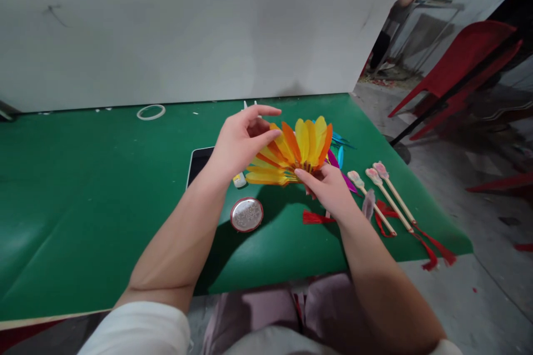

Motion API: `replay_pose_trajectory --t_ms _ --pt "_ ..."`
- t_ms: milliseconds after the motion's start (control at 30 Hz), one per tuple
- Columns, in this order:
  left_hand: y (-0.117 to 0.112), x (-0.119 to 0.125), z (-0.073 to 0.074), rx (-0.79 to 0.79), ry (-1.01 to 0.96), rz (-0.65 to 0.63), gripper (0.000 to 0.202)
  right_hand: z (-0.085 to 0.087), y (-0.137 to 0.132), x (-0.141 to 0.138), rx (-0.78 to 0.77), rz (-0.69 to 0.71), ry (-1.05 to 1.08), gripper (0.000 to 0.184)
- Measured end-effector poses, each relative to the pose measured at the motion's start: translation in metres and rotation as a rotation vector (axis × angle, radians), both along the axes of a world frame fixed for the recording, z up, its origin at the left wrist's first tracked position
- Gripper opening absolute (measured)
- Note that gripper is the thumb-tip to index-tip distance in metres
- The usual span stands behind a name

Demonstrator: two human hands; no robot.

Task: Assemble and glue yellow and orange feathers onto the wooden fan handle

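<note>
Evidently the fan of feathers (307,144), yellow and orange, is held above the green counter (104,177) — its base pinched in the right hand (328,186). The left hand (244,136) curves beside it, thumb and fingers apart — contact unclear. Nearer lies a round disc (247,214); rightward, three wooden sticks (393,199).
</note>
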State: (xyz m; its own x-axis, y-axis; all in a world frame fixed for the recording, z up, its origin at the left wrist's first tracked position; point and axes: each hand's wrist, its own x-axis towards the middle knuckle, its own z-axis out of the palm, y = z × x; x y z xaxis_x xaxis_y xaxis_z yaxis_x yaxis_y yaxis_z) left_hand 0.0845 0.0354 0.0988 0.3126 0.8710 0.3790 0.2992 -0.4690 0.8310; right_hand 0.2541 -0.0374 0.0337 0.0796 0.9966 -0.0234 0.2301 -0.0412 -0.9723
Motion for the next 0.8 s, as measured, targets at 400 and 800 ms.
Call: replay_pose_trajectory --t_ms 400,800 --pt "0.0006 -0.0052 0.0032 -0.174 -0.019 -0.174 0.042 -0.0024 0.0005 0.002 -0.022 -0.026 0.007 0.036" --pt "0.0012 -0.0017 -0.001 -0.133 0.001 -0.158 0.04 -0.0018 0.0009 0.0001 -0.028 -0.022 -0.008 0.035"
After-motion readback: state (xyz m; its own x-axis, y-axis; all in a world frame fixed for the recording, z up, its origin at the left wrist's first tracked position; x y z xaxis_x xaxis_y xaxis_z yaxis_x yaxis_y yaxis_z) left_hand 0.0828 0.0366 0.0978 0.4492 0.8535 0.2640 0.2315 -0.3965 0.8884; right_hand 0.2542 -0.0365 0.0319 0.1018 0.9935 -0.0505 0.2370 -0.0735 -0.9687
